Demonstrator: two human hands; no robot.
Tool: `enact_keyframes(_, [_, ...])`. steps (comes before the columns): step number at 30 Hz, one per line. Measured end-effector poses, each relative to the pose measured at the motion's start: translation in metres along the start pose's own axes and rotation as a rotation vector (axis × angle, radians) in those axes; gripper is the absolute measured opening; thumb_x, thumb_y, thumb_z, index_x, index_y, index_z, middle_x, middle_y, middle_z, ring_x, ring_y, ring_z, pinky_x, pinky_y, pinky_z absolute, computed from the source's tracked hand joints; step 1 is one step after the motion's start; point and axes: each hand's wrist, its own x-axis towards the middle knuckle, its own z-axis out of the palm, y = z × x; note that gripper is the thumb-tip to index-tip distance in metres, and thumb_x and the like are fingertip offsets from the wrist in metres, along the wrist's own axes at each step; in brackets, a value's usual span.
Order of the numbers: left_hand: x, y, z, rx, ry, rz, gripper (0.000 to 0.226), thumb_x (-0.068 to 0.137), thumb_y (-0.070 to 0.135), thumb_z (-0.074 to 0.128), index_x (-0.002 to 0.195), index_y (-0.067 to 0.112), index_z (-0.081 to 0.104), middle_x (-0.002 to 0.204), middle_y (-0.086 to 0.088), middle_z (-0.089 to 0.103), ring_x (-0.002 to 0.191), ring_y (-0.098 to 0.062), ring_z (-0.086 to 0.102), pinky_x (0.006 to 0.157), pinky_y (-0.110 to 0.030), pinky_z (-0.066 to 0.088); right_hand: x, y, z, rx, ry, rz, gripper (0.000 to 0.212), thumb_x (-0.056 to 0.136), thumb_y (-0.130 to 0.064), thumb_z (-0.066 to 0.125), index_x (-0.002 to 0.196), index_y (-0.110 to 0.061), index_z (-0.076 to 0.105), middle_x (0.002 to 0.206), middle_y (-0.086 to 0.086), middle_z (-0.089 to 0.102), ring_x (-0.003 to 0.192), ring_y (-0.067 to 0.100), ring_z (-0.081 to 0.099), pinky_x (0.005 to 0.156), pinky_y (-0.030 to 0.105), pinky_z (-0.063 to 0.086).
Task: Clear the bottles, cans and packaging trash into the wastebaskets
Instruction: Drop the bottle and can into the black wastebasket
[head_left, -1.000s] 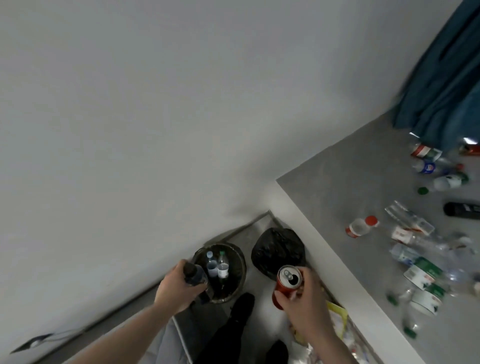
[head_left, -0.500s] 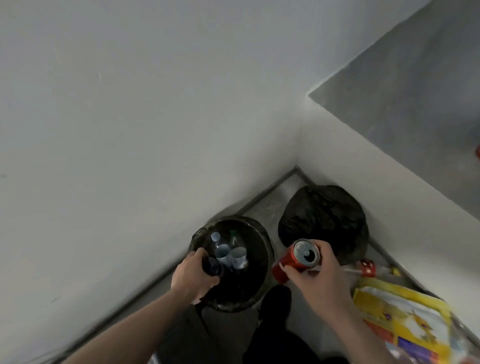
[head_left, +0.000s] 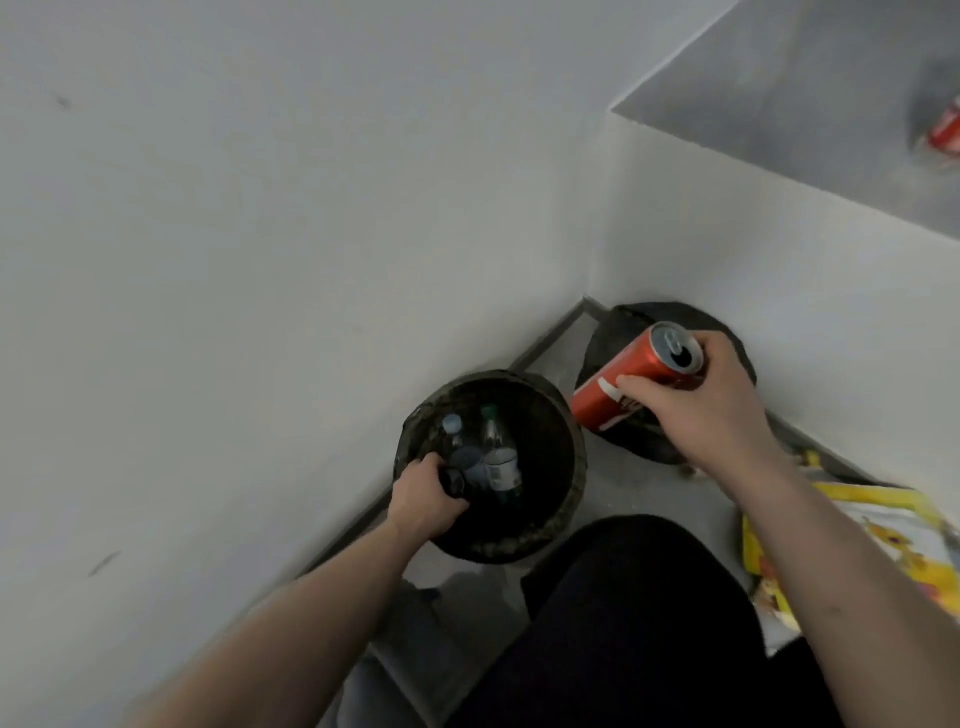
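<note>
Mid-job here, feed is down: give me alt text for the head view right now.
The left hand lowers a dark bottle into a round black wastebasket already holding clear plastic bottles. The right hand grips a tilted red drink can over a second black-bagged bin in the white wall corner.

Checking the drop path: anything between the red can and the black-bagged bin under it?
Nothing visible. The right hand holds the red can tilted directly over the black-bagged bin, with only air showing between them. The can and hand hide most of the bin's opening.
</note>
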Motion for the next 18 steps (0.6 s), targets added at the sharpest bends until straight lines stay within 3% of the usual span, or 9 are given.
enact_keyframes(6, [-0.007,0.002,-0.002,-0.075,0.023,-0.019,0.056,0.072,0.04,0.078,0.12,0.022,0.056,0.117,-0.006,0.056,0.11,-0.03,0.06,0.095,-0.036,0.049,0.005,-0.011,0.014,-0.05,-0.07,0.047,0.06,0.074,-0.028,0.086,0.122,-0.033,0.049,0.117,-0.01,0.06,0.106,0.014,0.06,0.079,0.028,0.046])
enact_keyframes(9, [0.001,0.001,0.008,-0.063,-0.013,-0.053,0.055,0.073,0.034,0.076,0.122,0.021,0.055,0.123,-0.007,0.057,0.113,-0.031,0.06,0.097,-0.038,0.05,0.02,-0.011,0.034,-0.101,-0.128,0.027,0.057,0.074,-0.026,0.086,0.118,-0.03,0.05,0.111,-0.01,0.06,0.096,0.007,0.059,0.067,0.019,0.041])
enact_keyframes(13, [0.011,0.0,0.019,-0.103,0.037,-0.036,0.045,0.083,0.033,0.07,0.122,0.02,0.052,0.123,-0.008,0.059,0.112,-0.034,0.061,0.095,-0.042,0.05,0.035,-0.003,0.063,-0.189,-0.227,0.034,0.056,0.068,-0.027,0.088,0.11,-0.033,0.051,0.104,-0.016,0.062,0.091,-0.003,0.057,0.073,0.026,0.045])
enact_keyframes(18, [0.027,0.0,0.03,-0.1,0.14,0.042,0.029,0.093,0.022,0.059,0.12,0.023,0.069,0.115,-0.007,0.067,0.107,-0.032,0.064,0.092,-0.039,0.051,0.053,0.002,0.08,-0.26,-0.328,0.031,0.055,0.069,-0.03,0.087,0.109,-0.032,0.05,0.105,-0.015,0.062,0.094,0.005,0.06,0.071,0.025,0.044])
